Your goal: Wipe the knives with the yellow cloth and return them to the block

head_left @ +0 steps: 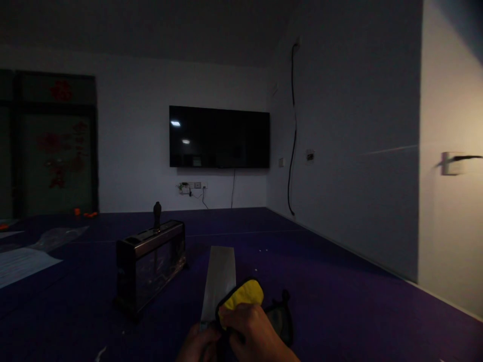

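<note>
Both hands are low down at the near edge of the purple floor (pixel 339 301). Only part of each hand shows. The left hand (pixel 198 344) is curled round the near end of a big knife (pixel 220 279). The wide, flat, grey blade points away from the person toward the far wall. The right hand (pixel 252 334) is just beside the left one. Its fingers are closed on a yellow cloth (pixel 243 294) and hold it against the right side of the blade. A dark thing (pixel 281 317) sticks out behind the right hand, but the room is too dark to tell what it is.

To the left of the knife, a dark box-shaped rack (pixel 151 266) stands on the floor. A black handle (pixel 157 213) sticks straight up from the far end of its top. The rack and the knife are near each other but do not touch.

By the left edge of the floor lie some white papers (pixel 22 264) and a clear plastic sheet (pixel 56 236). Small orange things (pixel 85 213) sit at the far left corner, by a dark door (pixel 56 146) with red shapes on it.

A big black TV (pixel 219 137) hangs on the far wall, with sockets (pixel 192 186) under it. A black cable (pixel 293 130) runs down the right wall.
</note>
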{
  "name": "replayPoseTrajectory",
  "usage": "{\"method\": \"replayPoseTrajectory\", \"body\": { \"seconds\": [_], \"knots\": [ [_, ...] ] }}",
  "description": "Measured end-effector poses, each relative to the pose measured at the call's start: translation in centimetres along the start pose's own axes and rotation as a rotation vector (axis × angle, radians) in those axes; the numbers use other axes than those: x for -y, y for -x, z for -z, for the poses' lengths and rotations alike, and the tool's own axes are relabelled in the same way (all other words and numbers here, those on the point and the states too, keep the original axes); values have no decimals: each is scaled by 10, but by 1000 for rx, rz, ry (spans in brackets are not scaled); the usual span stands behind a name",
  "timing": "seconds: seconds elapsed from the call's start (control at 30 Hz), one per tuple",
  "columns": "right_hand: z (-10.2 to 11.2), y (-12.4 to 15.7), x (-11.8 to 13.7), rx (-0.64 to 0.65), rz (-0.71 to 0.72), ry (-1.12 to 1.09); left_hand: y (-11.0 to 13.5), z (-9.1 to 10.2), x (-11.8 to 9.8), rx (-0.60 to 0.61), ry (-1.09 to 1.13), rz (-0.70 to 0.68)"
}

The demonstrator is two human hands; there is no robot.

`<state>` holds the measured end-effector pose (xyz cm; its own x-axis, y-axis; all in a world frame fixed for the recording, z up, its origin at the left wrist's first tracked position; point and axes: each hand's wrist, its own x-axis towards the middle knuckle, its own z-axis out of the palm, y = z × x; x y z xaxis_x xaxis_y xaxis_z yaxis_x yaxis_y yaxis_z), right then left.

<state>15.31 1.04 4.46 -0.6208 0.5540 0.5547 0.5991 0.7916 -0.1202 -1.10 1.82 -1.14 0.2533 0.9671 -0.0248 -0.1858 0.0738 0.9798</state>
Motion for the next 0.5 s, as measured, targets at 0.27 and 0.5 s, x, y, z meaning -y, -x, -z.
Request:
{"method": "replayPoseTrajectory", "body": {
  "seconds": [0.27,0.5],
  "knots": [
    [3,0,1,-69,-9,-53,2,-2,-3,45,-19,-39],
    [22,-9,7,-78,87,-70,-4,-4,6,-90,-51,21]
  ]
}}
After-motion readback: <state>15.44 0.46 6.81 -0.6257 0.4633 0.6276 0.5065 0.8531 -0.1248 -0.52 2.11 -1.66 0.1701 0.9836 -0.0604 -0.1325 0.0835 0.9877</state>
